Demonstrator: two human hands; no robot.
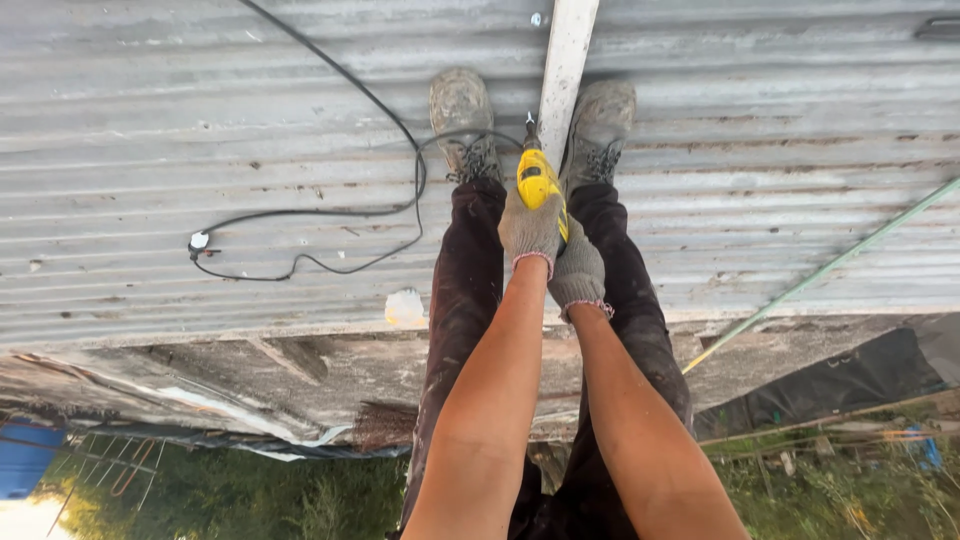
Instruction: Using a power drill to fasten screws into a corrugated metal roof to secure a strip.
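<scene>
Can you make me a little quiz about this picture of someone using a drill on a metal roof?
1. True or false: both hands wear grey gloves.
2. What colour is the drill that the left hand and right hand hold? A red, B yellow, C blue
3. What lies looped on the corrugated roof to the left of the boots?

Key: 1 true. 2 B. 3 a black cable.
</scene>
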